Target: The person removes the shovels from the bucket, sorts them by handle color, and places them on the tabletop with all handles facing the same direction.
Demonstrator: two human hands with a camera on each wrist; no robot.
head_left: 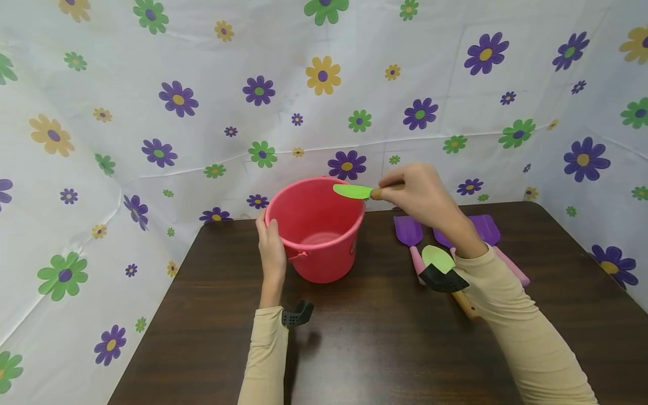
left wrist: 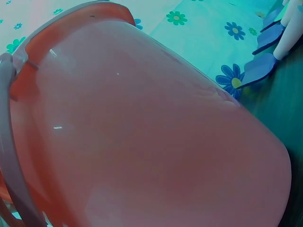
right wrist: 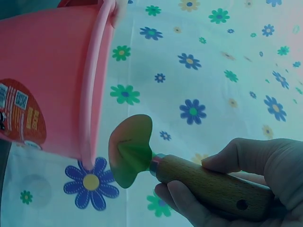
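Observation:
A pink bucket (head_left: 326, 256) stands tilted on the dark table, its mouth towards me. My left hand (head_left: 271, 247) grips its rim on the left side, thumb over the edge. In the left wrist view the bucket wall (left wrist: 156, 123) fills most of the picture and that hand is out of sight. My right hand (head_left: 419, 194) holds a small green trowel (head_left: 352, 191) by its wooden handle, the blade above the bucket's right rim. The right wrist view shows the fingers curled round the handle (right wrist: 213, 187), with the blade (right wrist: 132, 151) beside the bucket rim.
Right of the bucket lie purple shovels with pink handles, one purple shovel (head_left: 408, 229) nearest it. Another green trowel (head_left: 438, 259) with a wooden handle lies partly under my right forearm. A flowered white sheet (head_left: 202, 67) hangs behind the table (head_left: 364, 337).

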